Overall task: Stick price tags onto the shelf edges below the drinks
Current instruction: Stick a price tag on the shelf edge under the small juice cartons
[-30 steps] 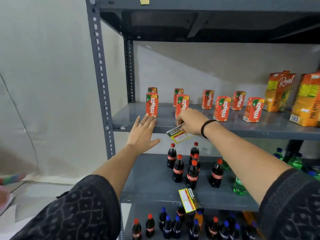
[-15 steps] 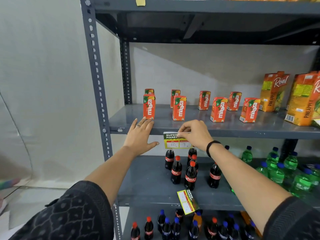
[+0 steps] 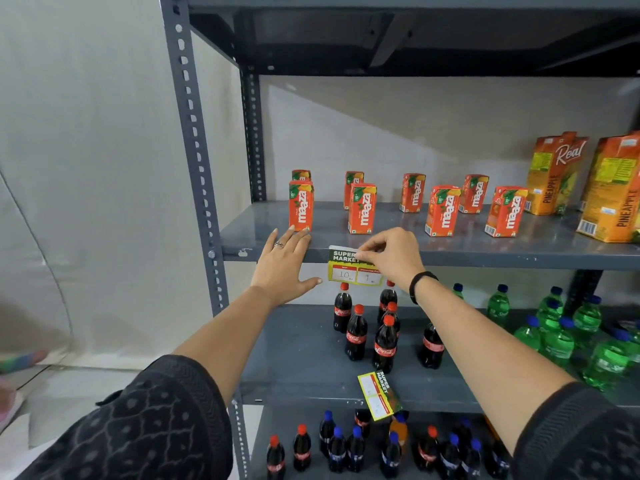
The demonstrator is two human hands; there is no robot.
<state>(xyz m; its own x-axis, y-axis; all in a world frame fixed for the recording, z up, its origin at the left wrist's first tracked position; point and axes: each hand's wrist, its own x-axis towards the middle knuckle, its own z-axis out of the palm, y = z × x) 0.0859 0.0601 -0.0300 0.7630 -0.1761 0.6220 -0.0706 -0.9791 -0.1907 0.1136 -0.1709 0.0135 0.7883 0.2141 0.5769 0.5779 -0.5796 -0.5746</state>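
- Price tag, green, white and yellow, marked "SUPER MARKET", flat against the front edge of the middle shelf, hanging below that edge, level and upright.
- Directly below the second front Maaza carton, above the cola bottles on the shelf beneath.
- Right hand at the tag's upper right corner, fingers pinched shut on the tag's top edge against the shelf edge.
- Black band on the right wrist.
- Left hand just left of the tag, fingers spread open and flat over the same shelf edge, holding nothing; thumb tip close to the tag's lower left corner, whether touching cannot be told.
- Ring on one left finger.
- Leftmost front Maaza carton right above the left fingertips.
- Pineapple juice cartons far right of the tag on the same shelf.
- Green bottles right of the cola, below the tag's shelf.
- Second tag on the lower shelf edge, well below the first, tilted askew.
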